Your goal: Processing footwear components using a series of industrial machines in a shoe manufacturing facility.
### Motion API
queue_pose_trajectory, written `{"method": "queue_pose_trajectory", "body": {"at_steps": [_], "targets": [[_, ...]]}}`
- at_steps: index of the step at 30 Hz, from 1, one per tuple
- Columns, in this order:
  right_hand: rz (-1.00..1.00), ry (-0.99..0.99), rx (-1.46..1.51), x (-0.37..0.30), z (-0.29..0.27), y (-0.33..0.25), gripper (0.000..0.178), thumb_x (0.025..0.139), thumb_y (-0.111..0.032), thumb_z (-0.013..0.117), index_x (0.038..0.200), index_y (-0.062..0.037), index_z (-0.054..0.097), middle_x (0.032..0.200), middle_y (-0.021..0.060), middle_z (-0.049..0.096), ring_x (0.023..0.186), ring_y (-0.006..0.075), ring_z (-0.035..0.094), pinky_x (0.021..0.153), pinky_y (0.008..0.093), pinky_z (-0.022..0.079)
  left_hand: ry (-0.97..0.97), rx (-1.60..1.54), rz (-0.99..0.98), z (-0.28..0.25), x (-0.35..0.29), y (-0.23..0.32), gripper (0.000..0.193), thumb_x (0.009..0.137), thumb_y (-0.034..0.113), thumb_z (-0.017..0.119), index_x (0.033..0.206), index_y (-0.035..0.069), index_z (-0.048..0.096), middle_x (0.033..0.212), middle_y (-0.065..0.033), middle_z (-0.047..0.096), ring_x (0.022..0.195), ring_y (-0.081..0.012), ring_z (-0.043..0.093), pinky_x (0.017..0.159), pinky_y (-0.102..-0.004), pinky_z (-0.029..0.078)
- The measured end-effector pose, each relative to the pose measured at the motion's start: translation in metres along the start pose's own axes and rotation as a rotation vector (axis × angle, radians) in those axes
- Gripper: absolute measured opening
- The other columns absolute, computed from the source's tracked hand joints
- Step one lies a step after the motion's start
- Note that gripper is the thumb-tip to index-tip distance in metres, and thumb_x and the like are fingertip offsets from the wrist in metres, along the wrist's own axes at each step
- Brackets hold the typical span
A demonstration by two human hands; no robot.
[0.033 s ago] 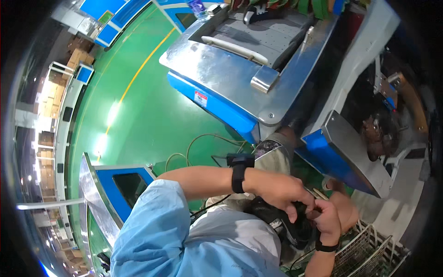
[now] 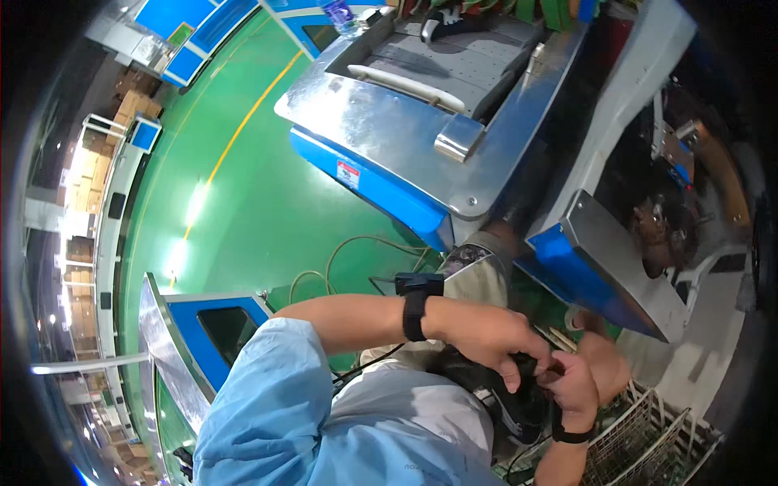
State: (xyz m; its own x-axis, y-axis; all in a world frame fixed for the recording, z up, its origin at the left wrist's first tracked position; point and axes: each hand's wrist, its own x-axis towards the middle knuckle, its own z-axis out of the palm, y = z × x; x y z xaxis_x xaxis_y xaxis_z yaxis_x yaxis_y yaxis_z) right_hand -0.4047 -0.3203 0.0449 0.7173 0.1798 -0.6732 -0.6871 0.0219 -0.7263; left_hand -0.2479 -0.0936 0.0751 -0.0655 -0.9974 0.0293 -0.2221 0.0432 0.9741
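Note:
A black shoe (image 2: 527,413) with a pale stripe along its side lies in my lap, partly covered by my hands. My left hand (image 2: 496,342) reaches over it from the left, fingers bent and thumb pointing down onto the shoe. From the right, my right hand (image 2: 574,385) meets it, closed in a pinch with the fingertips almost touching those of the left. Both grip at the upper part of the shoe; any lace or small part between the fingertips is too small to make out. Black bands circle both wrists.
Ahead stands a metal-topped machine table (image 2: 373,134) with a grey conveyor (image 2: 454,61) carrying another black shoe (image 2: 450,28). A blue and steel machine housing (image 2: 596,267) is at the right. Wire racks (image 2: 640,437) stand low right; a hose (image 2: 332,259) lies on the green floor.
The view has shifted slightly. The shoe in my lap has turned a little under my hands, showing more of its striped side; both hands stay nearly in place.

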Motion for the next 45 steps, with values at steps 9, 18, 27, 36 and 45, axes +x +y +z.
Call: {"method": "queue_pose_trajectory", "body": {"at_steps": [9,18,27,36,45], "targets": [[-0.125,-0.001,0.361,-0.038,0.027,0.099,0.045,0.094,-0.040,0.064,0.115,-0.0001,0.062,0.100,0.0009,0.064,0.086,0.0099,0.058,0.077,0.0246,0.045,-0.118,-0.408,-0.102,0.054,0.022,-0.032,0.042,0.092,0.029,0.073,0.122,0.005,0.056,0.108,-0.0141,0.065,0.099,-0.0260,0.062,0.081,-0.0387,0.048],[-0.130,0.323,0.413,-0.061,0.033,0.181,0.053,0.089,-0.040,0.072,0.119,0.0017,0.060,0.101,0.0007,0.063,0.088,0.0109,0.056,0.079,0.0266,0.045,-0.219,-0.417,-0.036,0.049,0.021,-0.010,0.029,0.098,0.023,0.066,0.118,0.007,0.053,0.107,-0.0102,0.059,0.099,-0.0220,0.057,0.084,-0.0384,0.044],[-0.455,-0.050,-0.383,-0.051,0.024,0.082,0.025,0.097,-0.018,0.059,0.089,0.0049,0.061,0.074,0.0114,0.059,0.065,0.0206,0.052,0.061,0.0369,0.041,-0.260,-0.388,-0.114,0.053,0.013,-0.017,0.029,0.096,0.022,0.069,0.116,0.005,0.057,0.109,-0.0093,0.061,0.103,-0.0217,0.057,0.087,-0.0377,0.044],[-0.826,0.347,-0.052,-0.044,0.026,0.094,0.017,0.097,-0.015,0.063,0.096,0.0013,0.068,0.081,0.0127,0.066,0.067,0.0299,0.062,0.062,0.0394,0.049,-0.048,-0.438,-0.015,0.055,-0.011,-0.026,0.030,0.097,0.027,0.068,0.111,0.004,0.057,0.103,-0.0048,0.063,0.096,-0.0144,0.055,0.081,-0.0322,0.044],[-0.751,0.578,-0.451,-0.034,0.006,0.060,0.033,0.107,-0.027,0.048,0.103,0.0016,0.064,0.094,0.0158,0.064,0.070,0.0191,0.055,0.065,0.0312,0.048,0.363,-0.331,-0.294,0.008,-0.087,0.026,0.032,0.101,0.032,0.063,0.107,0.001,0.061,0.101,-0.0071,0.065,0.095,-0.0152,0.058,0.083,-0.0312,0.047]]}}
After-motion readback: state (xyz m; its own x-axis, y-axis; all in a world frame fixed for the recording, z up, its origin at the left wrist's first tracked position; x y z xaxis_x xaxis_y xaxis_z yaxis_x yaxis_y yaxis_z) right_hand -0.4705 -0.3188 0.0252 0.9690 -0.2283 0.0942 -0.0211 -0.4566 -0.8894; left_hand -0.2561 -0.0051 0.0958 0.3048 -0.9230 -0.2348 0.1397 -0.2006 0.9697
